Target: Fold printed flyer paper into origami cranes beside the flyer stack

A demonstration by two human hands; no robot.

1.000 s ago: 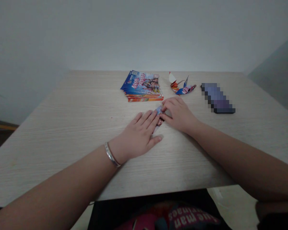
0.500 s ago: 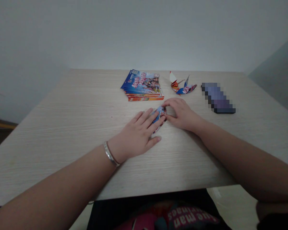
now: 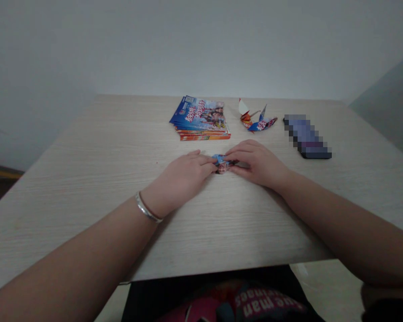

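A small folded piece of printed blue and red paper (image 3: 222, 163) lies on the light wooden table (image 3: 87, 179) between my two hands. My left hand (image 3: 181, 176), with a silver bracelet at the wrist, has its fingers curled and pinches the paper's left end. From the right, my right hand (image 3: 257, 162) grips the other end with fingers pressed together. Most of the paper is hidden under the fingers.
A stack of colourful printed sheets (image 3: 199, 118) lies at the back of the table. A finished folded paper crane (image 3: 255, 120) stands to its right. A dark phone (image 3: 307, 136) lies further right. The table's near edge runs just above my lap.
My left hand was lying flat on the paper with fingers stretched out; now its fingers are curled and pinch the paper. The paper looks more tightly folded. My right hand shifted slightly right.
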